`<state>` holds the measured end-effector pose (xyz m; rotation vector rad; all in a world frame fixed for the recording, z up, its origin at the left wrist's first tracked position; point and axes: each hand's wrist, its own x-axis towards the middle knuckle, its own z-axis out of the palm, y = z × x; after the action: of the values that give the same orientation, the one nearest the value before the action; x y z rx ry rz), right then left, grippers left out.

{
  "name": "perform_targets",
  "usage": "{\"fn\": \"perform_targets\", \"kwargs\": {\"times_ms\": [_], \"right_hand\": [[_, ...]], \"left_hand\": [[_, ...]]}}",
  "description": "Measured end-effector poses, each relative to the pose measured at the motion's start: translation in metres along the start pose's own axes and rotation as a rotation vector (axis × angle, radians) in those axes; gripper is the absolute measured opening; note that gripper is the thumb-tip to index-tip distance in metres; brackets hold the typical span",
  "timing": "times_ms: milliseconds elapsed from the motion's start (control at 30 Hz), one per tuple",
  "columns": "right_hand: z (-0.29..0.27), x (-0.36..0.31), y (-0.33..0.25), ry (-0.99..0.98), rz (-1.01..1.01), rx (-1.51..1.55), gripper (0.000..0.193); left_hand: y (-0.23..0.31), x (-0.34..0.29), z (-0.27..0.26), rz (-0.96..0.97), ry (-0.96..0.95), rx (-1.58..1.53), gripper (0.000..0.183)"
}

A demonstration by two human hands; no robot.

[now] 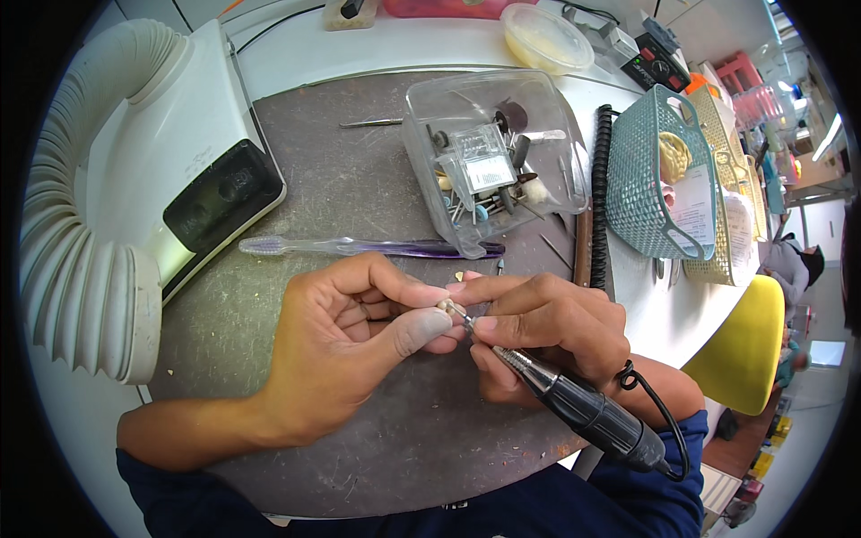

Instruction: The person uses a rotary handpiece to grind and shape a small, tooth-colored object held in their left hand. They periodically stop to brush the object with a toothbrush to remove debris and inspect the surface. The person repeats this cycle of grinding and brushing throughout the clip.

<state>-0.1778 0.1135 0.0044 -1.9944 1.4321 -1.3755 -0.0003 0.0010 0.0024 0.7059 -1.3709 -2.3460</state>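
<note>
My left hand [336, 345] pinches a small tooth-coloured piece [446, 307], like a dental crown, between thumb and fingertips. Pale dust coats that thumb. In my right hand [560, 318] is a black and silver rotary handpiece [596, 412], gripped like a pen near its tip. Its thin bit meets the small piece or sits very close to it; contact is hard to make out. Both hands come together over the dark work board [314, 179]. Just beyond them lies a toothbrush [359, 247] with a clear and purple handle.
A clear plastic box [421, 170] of burs and polishing bits stands beyond my hands. On the left is a white machine [211, 99] with a ribbed hose [67, 233]. Baskets, including a teal basket [641, 170], line the right. A metal instrument [372, 123] lies behind.
</note>
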Motion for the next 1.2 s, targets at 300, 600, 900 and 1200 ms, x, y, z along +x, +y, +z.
{"fn": "perform_targets", "kwargs": {"times_ms": [300,600,900,1200], "right_hand": [[-0.0001,-0.0005,0.0005,-0.001,-0.003,-0.009,0.030],[0.0013,-0.0030,0.0019,0.031,0.010,0.054,0.029],[0.0037,-0.0011,0.0020,0.039,-0.004,0.017,0.027],[0.0048,-0.0029,0.0000,0.085,0.028,0.024,0.026]], "left_hand": [[0.0003,-0.0002,0.0006,0.000,0.006,0.007,0.011],[-0.0001,0.0000,-0.0007,0.010,-0.012,0.011,0.012],[-0.0016,0.0007,-0.0007,0.021,-0.013,0.019,0.010],[-0.0002,0.0016,0.0009,0.025,-0.002,0.020,0.011]]}}
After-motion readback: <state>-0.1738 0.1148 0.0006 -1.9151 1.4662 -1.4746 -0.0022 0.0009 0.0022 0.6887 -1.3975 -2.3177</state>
